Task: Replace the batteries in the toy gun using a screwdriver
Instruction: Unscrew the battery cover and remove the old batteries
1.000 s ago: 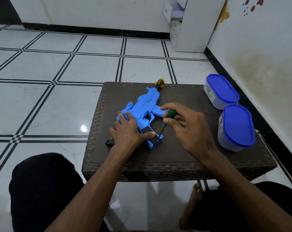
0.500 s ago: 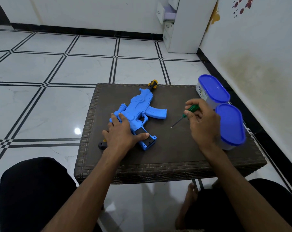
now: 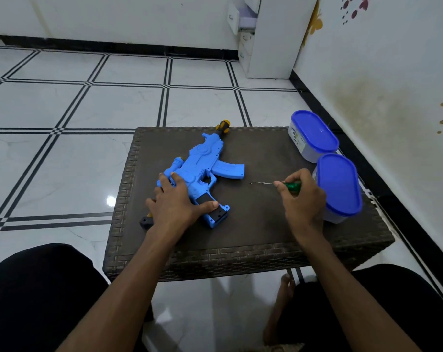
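Observation:
A blue toy gun [image 3: 205, 163] lies flat on the dark woven table [image 3: 253, 224], muzzle toward the far edge, with a black panel on its grip. My left hand [image 3: 176, 201] presses down on the gun's rear part, thumb across the grip. My right hand [image 3: 300, 199] is off to the right of the gun, holding a small green-handled screwdriver [image 3: 291, 185]. Its thin metal shaft points left, low over the table, apart from the gun.
Two white containers with blue lids stand at the table's right side, one near my right hand [image 3: 338, 186] and one farther back [image 3: 313, 134]. A white wall runs along the right. Tiled floor surrounds the table. My knees are below the table's front edge.
My right hand has drawn the screwdriver away from the gun's grip to the right, toward the containers. The shaft now lies nearly level. My left hand has stayed on the gun.

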### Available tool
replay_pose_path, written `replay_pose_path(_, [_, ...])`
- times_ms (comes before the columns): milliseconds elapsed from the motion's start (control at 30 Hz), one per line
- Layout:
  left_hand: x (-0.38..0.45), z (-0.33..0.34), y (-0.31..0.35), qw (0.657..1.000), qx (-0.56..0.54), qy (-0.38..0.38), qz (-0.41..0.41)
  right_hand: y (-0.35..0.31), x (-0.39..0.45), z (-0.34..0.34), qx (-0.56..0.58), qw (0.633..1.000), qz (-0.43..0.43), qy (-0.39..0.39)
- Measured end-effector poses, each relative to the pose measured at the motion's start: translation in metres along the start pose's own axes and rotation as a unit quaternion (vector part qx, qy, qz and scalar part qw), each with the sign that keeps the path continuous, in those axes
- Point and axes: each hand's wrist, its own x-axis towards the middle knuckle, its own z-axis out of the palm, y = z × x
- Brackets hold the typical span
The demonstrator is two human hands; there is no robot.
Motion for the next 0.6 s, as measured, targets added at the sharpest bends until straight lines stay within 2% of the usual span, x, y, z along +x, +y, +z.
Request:
replay_pose_path(200, [0.0, 0.0, -0.001, 1.0, -0.001, 0.003, 0.002, 0.016, -0.008, 0.007, -0.039, 0.996, 0.012, -0.084])
replay_pose_path(367, [0.0, 0.0, -0.001, 1.0, 0.0, 0.005, 0.004, 0.018, -0.007, 0.006, -0.142, 0.979, -0.015, -0.144])
replay_pose_path(600, [0.0, 0.001, -0.001, 1.0, 0.005, 0.006, 0.006, 0.009, -0.003, 0.001, -0.198, 0.962, -0.016, -0.189])
